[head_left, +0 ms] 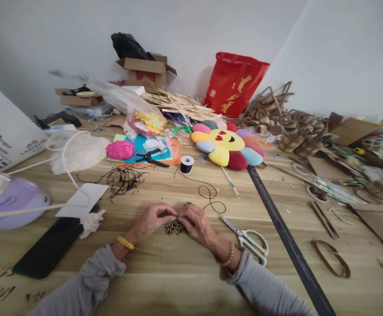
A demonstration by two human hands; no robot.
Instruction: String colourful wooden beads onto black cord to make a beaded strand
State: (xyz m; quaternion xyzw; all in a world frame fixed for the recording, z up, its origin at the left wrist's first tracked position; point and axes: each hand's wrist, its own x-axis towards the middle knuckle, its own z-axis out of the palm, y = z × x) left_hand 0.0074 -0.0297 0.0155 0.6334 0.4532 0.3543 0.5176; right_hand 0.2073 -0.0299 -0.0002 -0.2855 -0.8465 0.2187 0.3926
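Note:
My left hand (155, 219) and my right hand (196, 221) meet at their fingertips over a small pile of multicoloured beads (174, 228) on the wooden table. Both hands are pinched closed; what lies between the fingertips is too small to make out. A few beads show at the top of my right hand. Dark cord (207, 193) curls on the table from near that hand toward a white-ended spool (187, 164) of black cord. Scissors (247, 239) with pale handles lie just right of my right hand, blades pointing up and left.
A black phone-like case (49, 245) and white paper (82, 199) lie left. Tangled black cord (122, 181), pliers (152, 159) and pink yarn (120, 149) are beyond my hands. A flower cushion (227, 142) sits behind; a dark strip (286, 237) crosses the right side.

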